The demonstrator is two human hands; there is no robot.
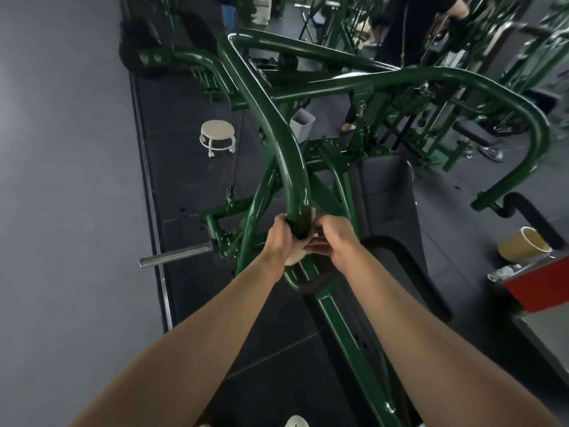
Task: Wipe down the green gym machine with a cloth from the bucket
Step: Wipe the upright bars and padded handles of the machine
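The green gym machine fills the middle of the view, its thick curved tube running down toward me. A pale cloth is wrapped round the lower end of that tube. My left hand grips the cloth and tube from the left. My right hand curls round the cloth from the right, fingers meeting the left hand. Most of the cloth is hidden by my fingers. A grey bucket stands on the floor behind the tube.
A white rolling stool sits on the dark floor mat at left. A steel weight peg sticks out leftward. The black seat pad lies to the right. A paper cup and red box are far right. A person stands at the back.
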